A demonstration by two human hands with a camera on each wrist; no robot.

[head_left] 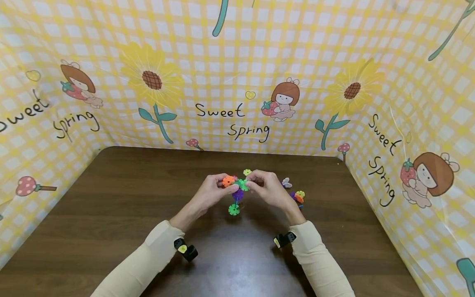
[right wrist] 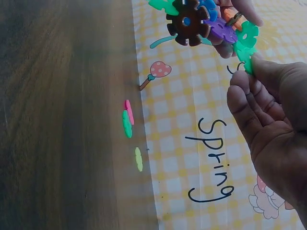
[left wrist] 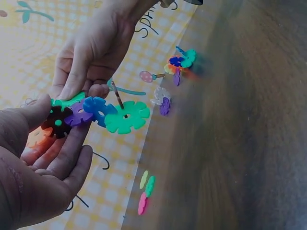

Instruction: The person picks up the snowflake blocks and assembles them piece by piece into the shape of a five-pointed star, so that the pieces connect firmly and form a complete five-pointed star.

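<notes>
Linked notched plastic discs hang between my two hands above the wooden table. My left hand (head_left: 211, 192) grips the build near an orange disc (head_left: 228, 180), thumb across the front. With thumb and fingers, my right hand (head_left: 269, 189) pinches a green disc (right wrist: 243, 48) at the build's right side. A purple disc (right wrist: 221, 31) and a blue disc (left wrist: 95, 106) sit further along, with a brown disc (right wrist: 178, 28) beside them. Another green disc (head_left: 233, 209) forms the lower end in the head view. Fingers hide part of the joints.
A yellow-green disc (head_left: 247, 172) lies behind my hands, near pink and green discs (right wrist: 127, 123). Right of my right hand are a whitish piece (head_left: 286, 182) and a multicoloured disc cluster (head_left: 299, 197). Checked cloth (head_left: 222, 82) walls the table's back and sides.
</notes>
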